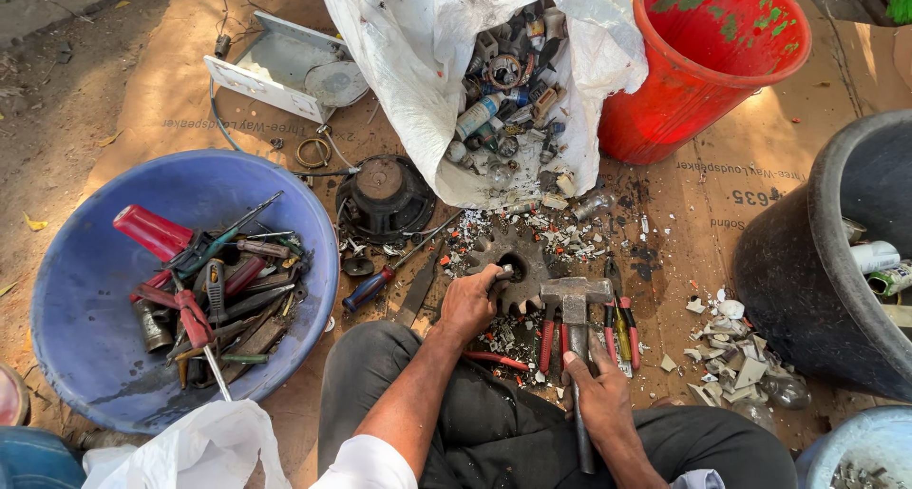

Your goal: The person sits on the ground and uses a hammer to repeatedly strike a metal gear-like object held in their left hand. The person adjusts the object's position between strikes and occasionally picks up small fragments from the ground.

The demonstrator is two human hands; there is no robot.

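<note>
The person sits on flattened cardboard on the ground. The left hand pinches a small part against the rusty toothed gear wheel, which lies near the middle of the cardboard, just in front of the knees. The right hand is clenched round the handle of a hammer, whose head rests beside the gear.

To my eye the blow needs to be short and square, with the fingertips kept off the strike line, since the hammer head sits close to that thumb. The gear makes a fair anvil if the part is seated flat on it.

Room is tight. A white sack of scrap spills just behind the gear, red-handled pliers lie touching the hammer's side, and white shards litter the right. A blue basin of tools crowds the cardboard's left edge, a red bucket and a black tub the right edge. The swing has free space only upward.
</note>
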